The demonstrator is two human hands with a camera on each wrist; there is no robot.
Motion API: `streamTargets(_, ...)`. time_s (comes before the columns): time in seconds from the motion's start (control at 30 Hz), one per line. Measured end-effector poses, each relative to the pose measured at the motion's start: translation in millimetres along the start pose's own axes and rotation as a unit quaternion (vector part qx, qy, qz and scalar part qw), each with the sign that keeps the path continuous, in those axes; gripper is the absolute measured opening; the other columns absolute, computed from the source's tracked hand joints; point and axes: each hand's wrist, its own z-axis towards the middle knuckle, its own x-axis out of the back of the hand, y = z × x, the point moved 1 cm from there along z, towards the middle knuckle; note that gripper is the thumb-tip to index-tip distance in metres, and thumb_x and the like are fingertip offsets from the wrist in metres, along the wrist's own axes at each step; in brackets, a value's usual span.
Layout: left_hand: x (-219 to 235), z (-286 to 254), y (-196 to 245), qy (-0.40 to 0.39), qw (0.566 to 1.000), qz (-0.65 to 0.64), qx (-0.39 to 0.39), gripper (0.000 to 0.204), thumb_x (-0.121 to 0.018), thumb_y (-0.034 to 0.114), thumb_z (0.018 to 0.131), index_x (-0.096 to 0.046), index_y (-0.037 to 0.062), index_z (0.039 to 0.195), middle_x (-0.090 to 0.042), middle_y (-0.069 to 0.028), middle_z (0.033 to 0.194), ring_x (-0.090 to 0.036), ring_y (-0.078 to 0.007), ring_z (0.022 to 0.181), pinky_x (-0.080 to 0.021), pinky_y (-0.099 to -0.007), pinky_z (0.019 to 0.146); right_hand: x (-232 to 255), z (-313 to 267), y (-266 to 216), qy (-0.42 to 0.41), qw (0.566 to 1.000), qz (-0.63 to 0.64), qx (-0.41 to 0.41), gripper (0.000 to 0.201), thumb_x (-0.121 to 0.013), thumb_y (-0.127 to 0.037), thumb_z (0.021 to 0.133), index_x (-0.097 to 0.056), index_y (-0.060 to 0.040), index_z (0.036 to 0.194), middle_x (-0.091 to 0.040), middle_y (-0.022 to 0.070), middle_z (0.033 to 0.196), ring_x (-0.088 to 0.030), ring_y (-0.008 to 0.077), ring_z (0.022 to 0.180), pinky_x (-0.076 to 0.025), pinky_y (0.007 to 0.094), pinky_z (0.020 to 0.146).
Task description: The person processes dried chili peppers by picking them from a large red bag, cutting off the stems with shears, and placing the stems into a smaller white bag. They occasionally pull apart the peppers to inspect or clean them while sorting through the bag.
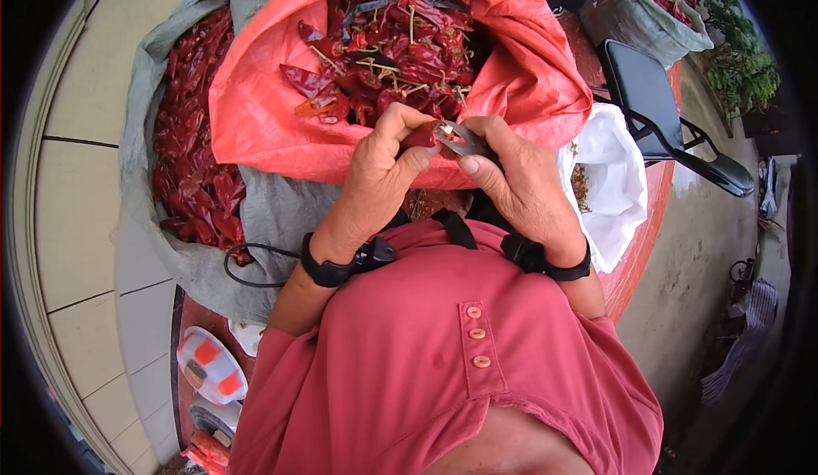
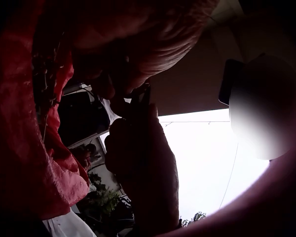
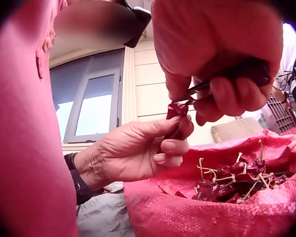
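My left hand (image 1: 375,168) pinches a dark red dried chili (image 3: 176,111) between thumb and fingers, its cut-looking end up. My right hand (image 1: 524,181) grips scissors (image 1: 464,140) with dark handles, the blades at the chili's end; in the right wrist view the fingers curl round the dark handle (image 3: 246,71). Both hands are over the near rim of a red woven sack (image 1: 281,147) holding dried chilies with pale stems (image 1: 409,49). The left wrist view is dark, and the chili cannot be made out there.
A grey-green sack (image 1: 141,126) of red chilies stands at the left, a white sack (image 1: 626,185) at the right. Further right is a black chair (image 1: 643,92), with another filled sack (image 1: 639,28) behind. A white and orange basin (image 1: 209,364) lies at lower left.
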Motion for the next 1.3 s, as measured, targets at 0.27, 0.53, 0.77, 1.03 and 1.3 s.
streamTargets(0.27, 2.1, -1.3, 2.3, -0.061, 0.996, 0.060, 0.028, 0.015, -0.058, -0.001, 0.088, -0.054, 0.0012, 0.102, -0.064, -0.0059, 0.092, -0.062, -0.0109, 0.089, -0.049, -0.0267, 0.078, -2.1, -4.4, 6.1, -0.016, 0.999, -0.017, 0.022, 0.036, -0.058, -0.040, 0.091, -0.057, -0.0073, 0.105, -0.061, 0.0118, 0.076, -0.063, 0.0304, 0.071, -0.047, 0.0386, 0.060)
streamTargets(0.53, -6.2, -3.4, -1.0, -0.066, 0.995, -0.041, 0.067, 0.017, -0.057, 0.002, 0.090, -0.052, 0.0016, 0.106, -0.061, -0.0055, 0.093, -0.061, -0.0118, 0.090, -0.049, -0.0280, 0.078, -15.0, -6.1, 7.2, 0.080, 0.990, -0.089, 0.076, 0.029, -0.061, -0.035, 0.089, -0.059, -0.0087, 0.099, -0.061, 0.0096, 0.072, -0.062, 0.0259, 0.062, -0.045, 0.0364, 0.051)
streamTargets(0.77, -4.4, -10.4, -2.5, -0.059, 0.990, -0.112, 0.070, 0.019, -0.048, 0.021, 0.101, -0.050, 0.0047, 0.108, -0.056, -0.0005, 0.094, -0.051, -0.0050, 0.080, -0.044, -0.0206, 0.071, -16.2, -11.0, 13.2, 0.072, 0.992, -0.089, 0.062, 0.027, -0.061, -0.034, 0.089, -0.060, -0.0093, 0.098, -0.059, 0.0092, 0.069, -0.061, 0.0258, 0.058, -0.045, 0.0359, 0.050)
streamTargets(1.03, -0.3, -8.2, -17.6, -0.097, 0.963, -0.222, 0.117, 0.021, -0.051, 0.026, 0.100, -0.056, 0.0060, 0.104, -0.058, 0.0015, 0.092, -0.050, -0.0032, 0.077, -0.044, -0.0198, 0.069, -24.7, -16.7, 21.5, 0.041, 0.998, 0.010, 0.051, 0.032, -0.058, -0.038, 0.092, -0.058, -0.0073, 0.102, -0.059, 0.0115, 0.069, -0.062, 0.0293, 0.061, -0.046, 0.0378, 0.052)
streamTargets(1.3, -1.1, -8.0, -14.1, -0.140, 0.948, -0.239, 0.153, 0.013, -0.052, 0.019, 0.099, -0.056, 0.0060, 0.101, -0.061, 0.0011, 0.088, -0.057, -0.0037, 0.076, -0.046, -0.0176, 0.064, -22.3, -18.1, 19.3, -0.001, 0.995, -0.064, 0.083, 0.034, -0.058, -0.038, 0.091, -0.057, -0.0071, 0.105, -0.062, 0.0098, 0.081, -0.064, 0.0281, 0.068, -0.048, 0.0370, 0.055)
